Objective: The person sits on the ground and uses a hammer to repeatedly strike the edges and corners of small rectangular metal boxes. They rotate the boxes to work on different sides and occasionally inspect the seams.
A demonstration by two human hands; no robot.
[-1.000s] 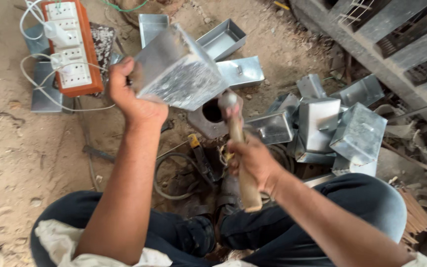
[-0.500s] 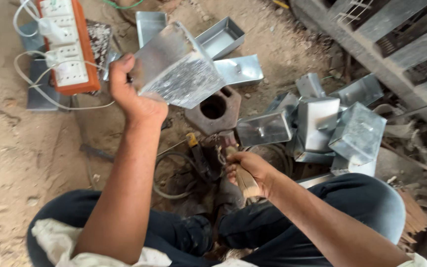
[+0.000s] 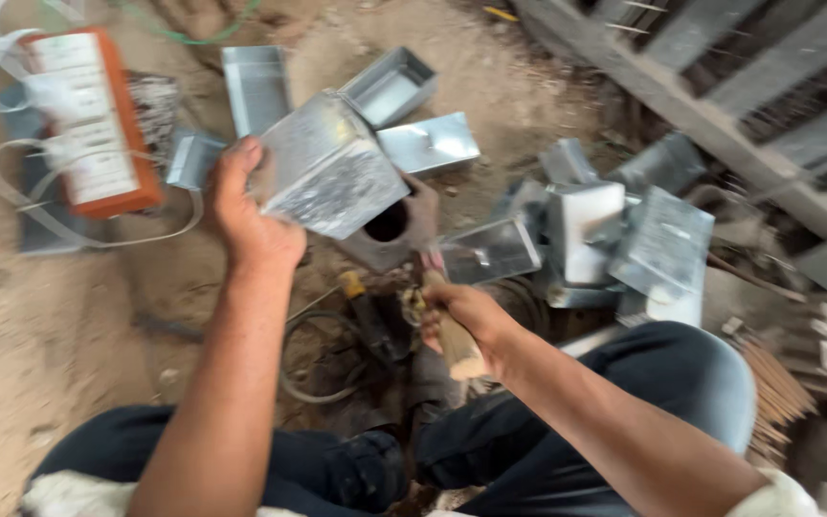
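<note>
Dirt floor [image 3: 40,325] spreads under us as our right hand [image 3: 461,321] grips a wooden handle [image 3: 457,347] low by our knees, our left hand [image 3: 251,215] clasps a tilted metal box [image 3: 327,177] above a holed block [image 3: 390,225], more boxes [image 3: 624,235] and a power strip [image 3: 83,120] lying beyond.

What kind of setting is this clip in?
Probably an informal sheet-metal workshop on bare dirt ground: folded metal boxes lie scattered, the left hand holds a metal box, and the right hand grips a wooden handle.
</note>
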